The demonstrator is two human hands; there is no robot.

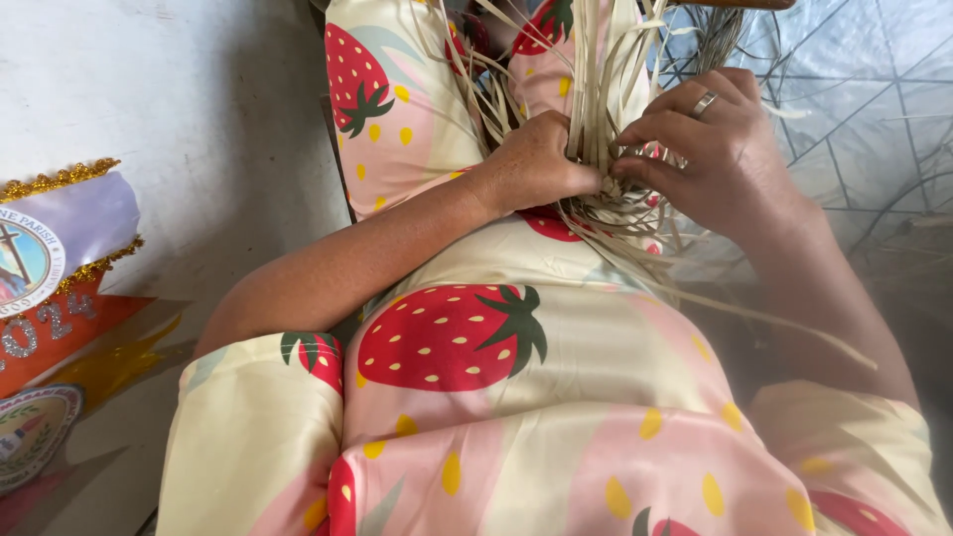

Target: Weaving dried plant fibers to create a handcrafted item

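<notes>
Over the lap, on the strawberry-print dress [467, 337], lies a bundle of pale straw strips [606, 119]; the left hand [536, 164] is clenched around its base, the right hand [710, 149] pinches single strips beside it — ring on one finger; loose strands splay outward — a slack left grip would likely let the weave unravel.

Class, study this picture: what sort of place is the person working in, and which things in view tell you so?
Probably a home or small craft spot, worked seated on the floor. Both hands, left hand and right hand, grip pale straw strips over the lap; a plastic sheet and a glitter-trimmed banner lie alongside.
</notes>
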